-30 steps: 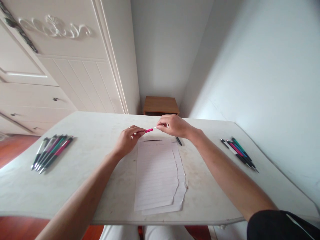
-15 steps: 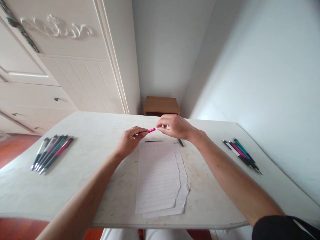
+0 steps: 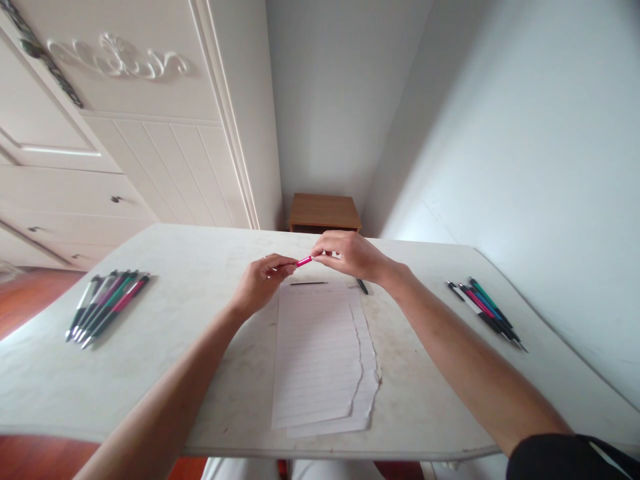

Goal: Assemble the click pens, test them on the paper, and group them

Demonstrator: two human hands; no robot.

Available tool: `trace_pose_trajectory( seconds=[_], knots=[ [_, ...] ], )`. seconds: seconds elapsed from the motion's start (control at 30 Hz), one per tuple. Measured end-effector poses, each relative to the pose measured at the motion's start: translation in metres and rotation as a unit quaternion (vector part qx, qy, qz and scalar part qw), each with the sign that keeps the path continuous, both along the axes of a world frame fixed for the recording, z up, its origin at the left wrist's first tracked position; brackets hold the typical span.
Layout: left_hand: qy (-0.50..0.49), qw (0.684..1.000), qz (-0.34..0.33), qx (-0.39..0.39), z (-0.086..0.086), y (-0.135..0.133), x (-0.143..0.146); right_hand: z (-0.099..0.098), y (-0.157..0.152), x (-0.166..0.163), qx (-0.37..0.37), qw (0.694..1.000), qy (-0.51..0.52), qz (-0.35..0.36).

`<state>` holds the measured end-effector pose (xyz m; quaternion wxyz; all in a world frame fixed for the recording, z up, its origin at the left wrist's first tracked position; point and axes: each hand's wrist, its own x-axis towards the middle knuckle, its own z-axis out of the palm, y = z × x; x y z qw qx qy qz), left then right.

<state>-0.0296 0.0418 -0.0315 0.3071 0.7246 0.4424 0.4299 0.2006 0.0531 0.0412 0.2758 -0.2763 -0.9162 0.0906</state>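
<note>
Above the table [image 3: 190, 273], left hand [image 3: 262, 279] and arched right hand [image 3: 349, 253] pinch a pink barrel [image 3: 304, 261].

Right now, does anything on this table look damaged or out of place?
The paper sheets have ragged right edges, as if torn, and don't line up. Brownish marks dirty the tabletop beside them. The pink piece between the left hand and right hand looks like part of a pen.

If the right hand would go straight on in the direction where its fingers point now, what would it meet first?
Most likely the pink pen barrel, whose end is at the right hand's fingertips; contact is unclear. Just beyond is the left hand.
</note>
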Motion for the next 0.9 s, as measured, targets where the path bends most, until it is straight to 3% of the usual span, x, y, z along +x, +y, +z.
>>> trace_pose_trajectory(
  seconds=[0.6, 0.73, 0.9],
  knots=[
    [0.006, 1.000, 0.004, 0.001, 0.000, 0.000, -0.001, 0.001, 0.002, 0.002, -0.007, 1.000, 0.011, 0.017],
    [-0.012, 1.000, -0.007, -0.018, 0.001, -0.001, 0.000, 0.006, 0.002, 0.008, -0.017, 1.000, 0.010, -0.010],
    [-0.065, 0.997, -0.011, -0.051, 0.009, -0.004, 0.001, 0.016, 0.006, 0.029, -0.070, 0.993, -0.009, -0.096]
  ],
)
